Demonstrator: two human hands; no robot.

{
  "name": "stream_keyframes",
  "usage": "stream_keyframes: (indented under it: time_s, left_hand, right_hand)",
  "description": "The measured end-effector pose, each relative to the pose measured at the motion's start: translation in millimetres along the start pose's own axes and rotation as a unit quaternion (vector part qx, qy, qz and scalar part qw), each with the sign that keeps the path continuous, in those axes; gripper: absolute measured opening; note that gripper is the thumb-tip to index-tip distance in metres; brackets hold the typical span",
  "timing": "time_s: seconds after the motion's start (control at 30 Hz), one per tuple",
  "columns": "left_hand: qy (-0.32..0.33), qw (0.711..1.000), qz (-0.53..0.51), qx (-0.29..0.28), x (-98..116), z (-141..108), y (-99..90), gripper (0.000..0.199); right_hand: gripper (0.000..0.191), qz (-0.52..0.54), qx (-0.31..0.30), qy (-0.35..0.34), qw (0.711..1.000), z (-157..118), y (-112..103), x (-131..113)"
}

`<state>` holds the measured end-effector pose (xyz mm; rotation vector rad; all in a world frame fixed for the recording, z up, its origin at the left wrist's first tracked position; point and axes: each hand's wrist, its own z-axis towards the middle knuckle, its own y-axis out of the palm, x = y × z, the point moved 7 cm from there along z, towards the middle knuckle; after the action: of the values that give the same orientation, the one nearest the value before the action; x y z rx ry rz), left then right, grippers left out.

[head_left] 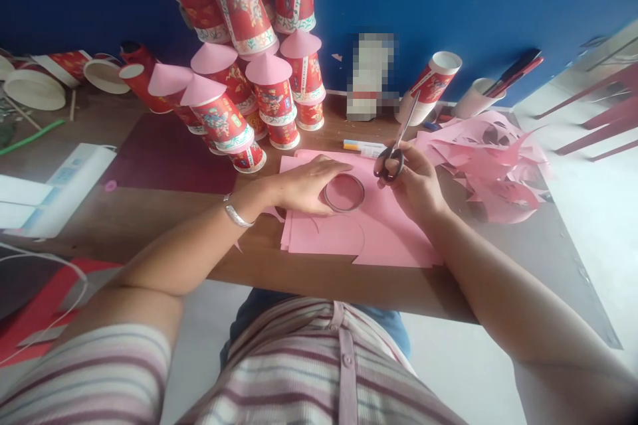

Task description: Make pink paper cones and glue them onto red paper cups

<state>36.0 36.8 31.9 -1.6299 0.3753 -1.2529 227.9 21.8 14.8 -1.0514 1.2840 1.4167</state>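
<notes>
My left hand curves round a thin dark-rimmed ring, thumb and fingers at its left side. Through the ring shows pink paper, stacked in several sheets. Curved lines are visible on the top sheet, and its lower left part has a cut edge. In my right hand is a pair of scissors, held by the dark handles with the blades pointing up and away. That hand is over the right side of the paper.
Red patterned paper cups with pink cone tops stand stacked at the back left. Pink offcuts pile up on the right. Behind are a marker, a red cup and a pen cup. A white box lies left.
</notes>
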Motion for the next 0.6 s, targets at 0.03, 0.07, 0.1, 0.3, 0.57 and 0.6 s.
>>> stream_keyframes:
  time_s: [0.03,0.07,0.1,0.3,0.57,0.6]
  left_hand:
    - [0.000,1.000,0.002,0.001,0,0,1.5,0.084]
    - [-0.001,1.000,0.004,0.001,-1,1,2.6,0.083]
    - [-0.003,1.000,0.007,0.003,-2,1,3.4,0.082]
    - [-0.012,1.000,0.017,0.008,-6,0,3.9,0.079]
    - [-0.030,0.999,0.021,-0.010,-2,-1,0.9,0.077]
    - [-0.030,0.999,0.020,-0.009,-2,-2,0.8,0.076]
  right_hand:
    - [0.042,-0.008,-0.001,0.002,1.000,0,-1,2]
    - [0.043,-0.016,-0.002,0.005,1.000,0,-1,5]
    - [0.044,-0.021,-0.001,0.006,1.000,-1,-2,7]
    - [0.047,-0.027,-0.001,0.017,1.000,-1,-4,14]
    - [0.048,-0.041,-0.013,0.025,0.999,-1,-5,16]
    - [0.049,-0.043,-0.015,0.025,0.999,-1,-5,16]
